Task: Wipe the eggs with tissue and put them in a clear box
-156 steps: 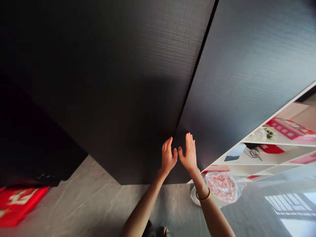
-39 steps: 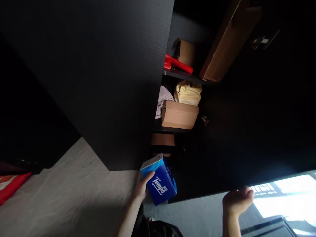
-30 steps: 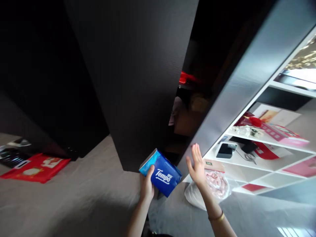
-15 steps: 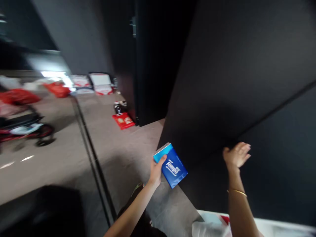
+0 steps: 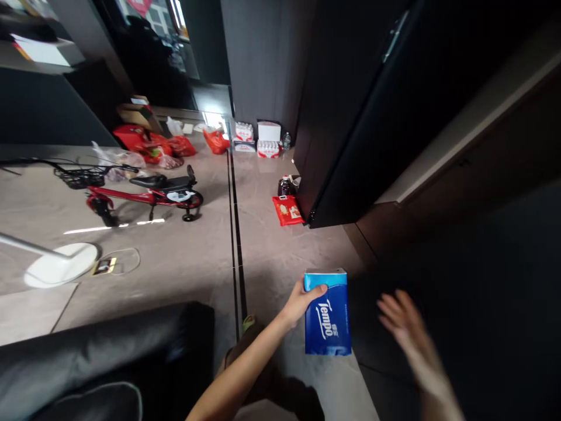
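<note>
Far left we see a white round lamp base (image 5: 61, 264) on the tiled floor (image 5: 184, 263), its pole running off frame. Behind it a small red bike (image 5: 144, 196) stands upright, with red bags (image 5: 149, 143) heaped near the wall beyond. Bottom left, a black sofa (image 5: 109, 351) fills the corner. A dark floor groove (image 5: 235, 234) runs from the far wall toward us and ends near the left forearm. Past it we note white cartons (image 5: 258, 140) against the far wall. A red packet (image 5: 287, 209) lies flat just beside the foot of a tall dark cabinet (image 5: 350, 117).

Centre low: the left hand (image 5: 302, 301) is closed on a blue tissue pack (image 5: 328, 321) — thumb across its upper front corner, other fingers hidden behind it. The pack is held in the air above the floor, upright, with white "Tempo" lettering running down its face and the pale-blue end on top. To its right the right hand (image 5: 401, 318) is blurred; we read it as open, fingers spread, nothing in it, apart from the pack. It sits before a dark panel (image 5: 482, 292) — we cannot tell if it touches it.
</note>
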`<state>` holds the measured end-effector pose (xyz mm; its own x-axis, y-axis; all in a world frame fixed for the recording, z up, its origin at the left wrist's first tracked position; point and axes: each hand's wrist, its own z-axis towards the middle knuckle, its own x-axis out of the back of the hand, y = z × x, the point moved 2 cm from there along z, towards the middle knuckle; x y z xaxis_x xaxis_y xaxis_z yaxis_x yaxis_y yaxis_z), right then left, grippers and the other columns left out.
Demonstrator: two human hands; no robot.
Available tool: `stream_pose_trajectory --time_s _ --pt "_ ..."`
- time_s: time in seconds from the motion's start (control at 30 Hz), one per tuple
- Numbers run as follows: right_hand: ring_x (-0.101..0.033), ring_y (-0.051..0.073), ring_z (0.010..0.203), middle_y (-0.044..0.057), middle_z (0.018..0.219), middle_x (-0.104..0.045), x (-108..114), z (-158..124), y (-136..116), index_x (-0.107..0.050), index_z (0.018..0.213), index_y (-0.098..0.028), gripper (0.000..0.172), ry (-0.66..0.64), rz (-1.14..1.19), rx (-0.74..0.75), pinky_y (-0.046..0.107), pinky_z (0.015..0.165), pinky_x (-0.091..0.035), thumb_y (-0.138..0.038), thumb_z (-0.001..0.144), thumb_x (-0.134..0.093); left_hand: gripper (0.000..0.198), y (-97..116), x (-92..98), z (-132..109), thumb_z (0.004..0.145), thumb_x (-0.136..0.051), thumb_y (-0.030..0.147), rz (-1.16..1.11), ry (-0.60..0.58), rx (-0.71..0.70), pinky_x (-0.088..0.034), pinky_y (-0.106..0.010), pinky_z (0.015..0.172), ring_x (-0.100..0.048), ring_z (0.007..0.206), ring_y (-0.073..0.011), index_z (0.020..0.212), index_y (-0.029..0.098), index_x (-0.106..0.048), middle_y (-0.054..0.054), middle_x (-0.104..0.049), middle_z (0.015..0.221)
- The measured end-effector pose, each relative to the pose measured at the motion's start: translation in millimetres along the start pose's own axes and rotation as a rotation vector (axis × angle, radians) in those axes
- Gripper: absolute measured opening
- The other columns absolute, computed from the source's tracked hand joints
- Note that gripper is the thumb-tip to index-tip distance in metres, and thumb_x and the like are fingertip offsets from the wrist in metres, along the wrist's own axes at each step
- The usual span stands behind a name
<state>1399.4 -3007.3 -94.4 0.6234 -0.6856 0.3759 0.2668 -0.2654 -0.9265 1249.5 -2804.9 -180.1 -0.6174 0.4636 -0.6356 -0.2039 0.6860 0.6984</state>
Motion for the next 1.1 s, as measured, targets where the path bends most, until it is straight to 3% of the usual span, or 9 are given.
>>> stream_pose_trajectory --time_s 0.07,0.1,0.2,0.3,0.4,0.57,0.8,0.97,1.1 --pt "-0.059 0.03 0.118 0.011 0.136 -0.056 -118.2 61.4 2.2 -0.037 0.145 -0.034 0.076 -0.169 0.233 -0.086 0.049 0.094 -0.051 -0.058 0.077 -0.064 0.055 44.1 33.6 21.9 0.067 -0.081 0.045 0.098 -0.008 -0.039 -0.053 -0.035 0.074 -0.068 0.077 -0.0219 0.107 0.015 -0.056 -0.007 -0.07 0.088" --pt "-0.061 0.03 0.115 0.01 0.132 -0.059 -169.0 89.1 0.1 -0.041 0.142 -0.032 0.074 -0.181 0.299 -0.132 0.046 0.092 -0.052 -0.057 0.077 -0.065 0.057 67.5 50.6 33.3 0.069 -0.079 0.045 0.198 0.029 -0.12 -0.052 -0.037 0.079 -0.067 0.083 -0.0233 0.111 0.015 -0.056 -0.008 -0.069 0.093" --pt "-0.064 0.028 0.104 0.007 0.117 -0.066 -279.6 161.3 -15.0 -0.053 0.128 -0.025 0.06 -0.074 0.313 -0.194 0.039 0.085 -0.055 -0.055 0.077 -0.066 0.057 139.4 100.5 68.8 0.075 -0.075 0.043 0.731 0.287 -0.521 -0.042 -0.047 0.099 -0.057 0.112 -0.0288 0.124 0.018 -0.057 -0.012 -0.063 0.115" --pt "-0.062 0.027 0.107 0.009 0.116 -0.065 -348.8 228.9 -28.6 -0.056 0.118 -0.021 0.055 -0.098 0.238 -0.128 0.04 0.093 -0.05 -0.053 0.075 -0.069 0.036 197.6 143.7 114.2 0.086 -0.066 0.036 1.265 0.387 -0.773 -0.039 -0.05 0.099 -0.051 0.115 -0.0288 0.12 0.026 -0.064 -0.011 -0.061 0.12" --pt "-0.058 0.027 0.114 0.01 0.123 -0.062 -407.0 303.3 -34.4 -0.051 0.122 -0.021 0.057 -0.162 0.206 -0.03 0.042 0.102 -0.044 -0.051 0.076 -0.069 0.024 242.7 183.9 174.4 0.095 -0.052 0.026 1.454 0.378 -0.876 -0.048 -0.039 0.083 -0.058 0.094 -0.0221 0.112 0.024 -0.069 -0.009 -0.067 0.103" --pt "-0.059 0.027 0.112 0.01 0.122 -0.061 -506.2 447.9 -54.3 -0.046 0.129 -0.023 0.064 -0.28 0.194 -0.02 0.043 0.099 -0.045 -0.051 0.076 -0.069 0.024 335.3 242.8 291.8 0.096 -0.048 0.025 1.303 0.475 -0.892 -0.052 -0.033 0.076 -0.06 0.085 -0.0192 0.102 0.02 -0.071 -0.009 -0.068 0.091" --pt "-0.052 0.026 0.121 0.009 0.129 -0.056 -646.7 629.9 -141.1 -0.047 0.126 -0.024 0.06 -0.48 0.106 0.152 0.042 0.103 -0.041 -0.049 0.076 -0.069 0.015 515.1 323.8 415.4 0.093 -0.055 0.025 1.161 0.607 -0.681 -0.05 -0.032 0.081 -0.061 0.084 -0.0186 0.086 0.018 -0.066 -0.006 -0.067 0.086" --pt "-0.063 0.022 0.093 0.005 0.103 -0.067 -787.4 737.1 -196.1 -0.048 0.125 -0.023 0.059 -0.633 0.12 0.141 0.035 0.087 -0.049 -0.049 0.076 -0.069 0.013 616.0 404.9 482.3 0.095 -0.049 0.022 1.321 0.771 -0.714 -0.051 -0.034 0.081 -0.059 0.088 -0.0205 0.09 0.018 -0.06 -0.007 -0.064 0.09" --pt "-0.062 0.019 0.077 0.0 0.084 -0.066 -908.6 838.6 -228.2 -0.048 0.119 -0.023 0.063 -0.613 0.234 -0.015 0.031 0.075 -0.05 -0.057 0.07 -0.071 0.013 689.0 462.0 543.2 0.096 -0.045 0.022 1.226 0.672 -0.789 -0.046 -0.043 0.1 -0.057 0.111 -0.0236 0.097 0.019 -0.058 -0.011 -0.065 0.109"
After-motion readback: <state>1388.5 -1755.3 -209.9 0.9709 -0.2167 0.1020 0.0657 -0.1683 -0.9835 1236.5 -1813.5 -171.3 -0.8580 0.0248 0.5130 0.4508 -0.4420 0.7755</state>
